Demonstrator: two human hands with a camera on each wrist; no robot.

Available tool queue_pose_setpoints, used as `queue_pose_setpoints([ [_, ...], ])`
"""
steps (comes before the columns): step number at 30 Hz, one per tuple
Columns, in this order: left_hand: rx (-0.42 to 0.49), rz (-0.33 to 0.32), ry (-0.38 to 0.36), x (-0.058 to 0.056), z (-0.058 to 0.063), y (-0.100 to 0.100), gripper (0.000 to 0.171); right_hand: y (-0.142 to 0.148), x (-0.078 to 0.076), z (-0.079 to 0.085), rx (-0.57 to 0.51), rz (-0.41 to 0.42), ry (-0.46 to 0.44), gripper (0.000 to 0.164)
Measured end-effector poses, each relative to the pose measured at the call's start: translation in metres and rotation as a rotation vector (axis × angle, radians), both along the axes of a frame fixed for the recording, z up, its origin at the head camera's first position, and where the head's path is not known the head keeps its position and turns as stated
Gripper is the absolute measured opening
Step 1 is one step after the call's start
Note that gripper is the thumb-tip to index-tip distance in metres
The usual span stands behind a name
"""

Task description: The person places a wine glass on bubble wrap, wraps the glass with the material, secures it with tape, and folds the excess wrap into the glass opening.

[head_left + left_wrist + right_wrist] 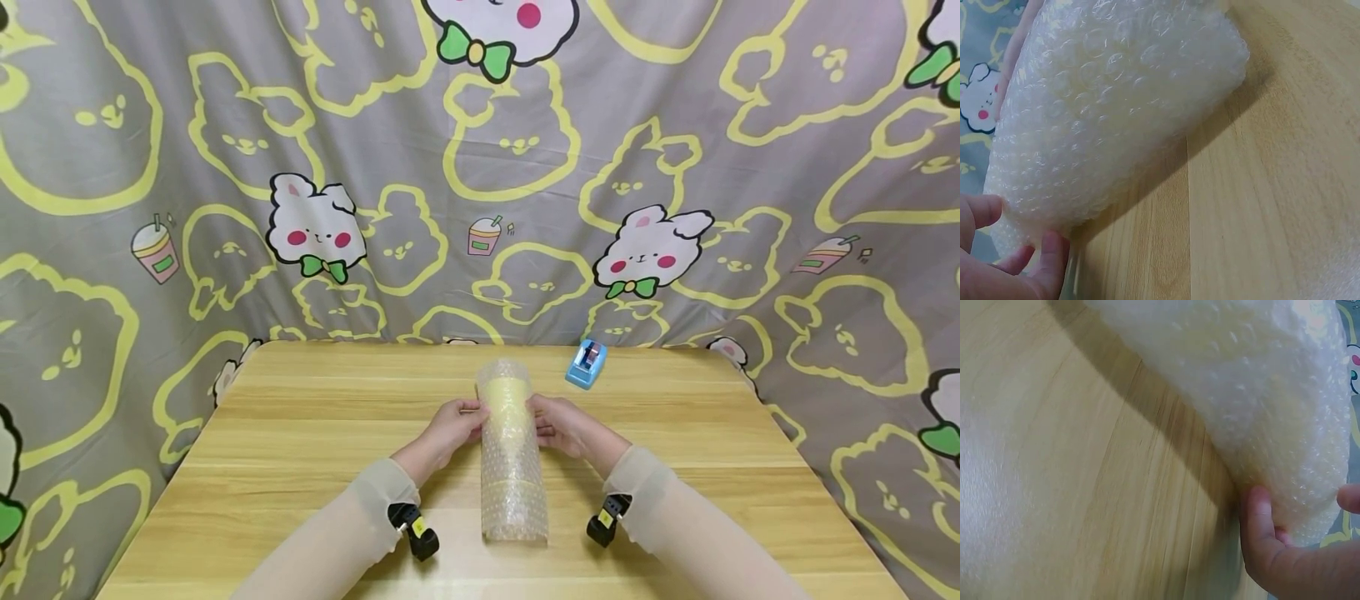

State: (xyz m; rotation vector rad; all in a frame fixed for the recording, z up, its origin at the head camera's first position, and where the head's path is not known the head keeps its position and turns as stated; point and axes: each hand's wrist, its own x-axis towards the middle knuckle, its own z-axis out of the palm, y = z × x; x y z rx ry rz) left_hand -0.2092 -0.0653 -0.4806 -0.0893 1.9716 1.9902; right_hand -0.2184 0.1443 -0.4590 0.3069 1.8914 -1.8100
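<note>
A roll of bubble wrap (514, 500) lies lengthwise in front of me, with something pale yellow (508, 404) showing through its far half. What that yellow thing is, the wrap hides. My left hand (452, 427) grips the roll's left side, and my right hand (567, 427) holds the opposite side at about the same height. In the left wrist view, thumb and fingers (1052, 250) pinch the end of the bubble wrap (1110, 106). The right wrist view has the right hand (1291, 556) curled against the bubble wrap (1260, 419) along its lower edge.
A blue tape dispenser (587, 365) stands near the table's back edge, to the right of the roll. The wooden table (315, 433) meets a grey patterned curtain (420, 275) at the back and sides. Black wrist cameras hang under both sleeves.
</note>
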Motion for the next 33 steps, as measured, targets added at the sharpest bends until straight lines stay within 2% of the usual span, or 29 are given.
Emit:
queue_pose_setpoints([
  [3,0.000,-0.003,-0.003,-0.0009,-0.0004,-0.0003,0.044,0.0008,-0.0003,-0.0004,-0.004,-0.004,0.006,0.033],
  [8,-0.004,0.003,-0.012,0.0006,-0.0003,-0.0005,0.043,0.0013,-0.0017,-0.0020,-0.014,-0.011,0.025,0.014],
  [11,-0.008,0.004,-0.012,0.0016,0.0009,-0.0006,0.044,0.0013,-0.0027,-0.0026,-0.016,-0.003,0.036,0.009],
  [16,0.006,0.006,-0.004,0.0019,0.0012,-0.0017,0.047,0.0006,-0.0026,-0.0013,-0.018,-0.012,0.028,0.010],
  [23,0.025,0.017,0.002,0.0006,-0.0006,-0.0014,0.046,-0.0008,-0.0018,-0.0004,-0.022,-0.038,0.006,0.025],
  [33,0.030,0.042,0.012,0.0003,0.0011,-0.0004,0.045,0.0003,-0.0019,-0.0010,-0.024,-0.041,0.005,0.035],
])
